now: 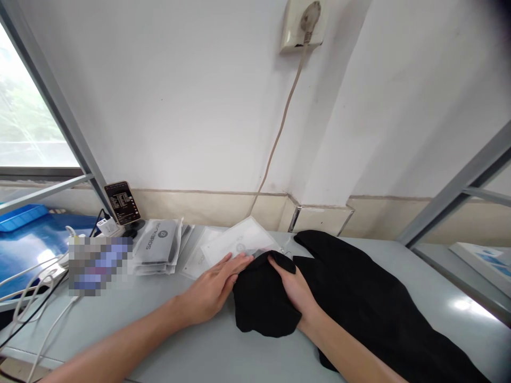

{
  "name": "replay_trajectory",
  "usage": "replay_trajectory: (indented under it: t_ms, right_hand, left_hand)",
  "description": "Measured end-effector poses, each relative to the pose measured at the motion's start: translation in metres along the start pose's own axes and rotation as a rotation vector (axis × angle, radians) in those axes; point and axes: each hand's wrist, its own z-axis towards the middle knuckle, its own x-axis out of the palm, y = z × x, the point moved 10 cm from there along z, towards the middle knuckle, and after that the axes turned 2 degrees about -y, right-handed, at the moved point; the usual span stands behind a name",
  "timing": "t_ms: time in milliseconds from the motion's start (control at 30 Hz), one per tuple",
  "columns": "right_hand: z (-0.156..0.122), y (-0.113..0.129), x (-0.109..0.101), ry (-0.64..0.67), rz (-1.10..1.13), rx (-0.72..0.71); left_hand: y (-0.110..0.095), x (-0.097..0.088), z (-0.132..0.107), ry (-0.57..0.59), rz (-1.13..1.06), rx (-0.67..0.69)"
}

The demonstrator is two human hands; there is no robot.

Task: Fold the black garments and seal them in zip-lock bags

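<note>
A folded piece of black cloth (265,306) is held up in front of me over the grey table. My left hand (211,287) is closed at its upper left edge, fingers nearly straight and pressed together against the fabric. On the other side, my right hand (295,290) grips the cloth, its fingertips tucked under the folded top edge. A larger heap of black cloth (367,298) spreads over the table to the right, partly behind my right forearm. Just beyond my hands, clear flat plastic bags (239,239) lie overlapping.
A stack of packaged grey items (157,247) printed ROCKBROS lies left of the bags. Behind it a phone (122,203) leans upright near a charger (107,226) and loose white cables (43,282). A cord (281,127) runs down the wall from a socket (301,24). Grey metal frames (455,183) flank the table.
</note>
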Motion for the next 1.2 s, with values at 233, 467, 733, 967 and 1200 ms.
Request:
replay_trajectory:
  t_ms: [233,467,733,967,1200]
  right_hand:
    - [-0.012,0.003,0.004,-0.080,0.057,0.017]
    - [-0.023,0.000,0.027,0.094,0.133,0.147]
    - [-0.022,-0.006,0.027,0.111,0.179,0.183]
    - [-0.019,-0.013,0.023,0.129,0.163,0.208]
    - [-0.020,-0.011,0.023,0.106,0.119,0.199]
  left_hand:
    - [-0.002,-0.006,0.000,-0.071,-0.068,0.034]
    - [-0.005,-0.006,-0.002,-0.082,-0.042,0.099]
    - [-0.013,-0.006,-0.003,-0.079,-0.029,0.177]
    - [-0.013,-0.008,-0.002,-0.078,-0.041,0.153]
    - [-0.002,-0.014,-0.005,-0.122,-0.087,0.009]
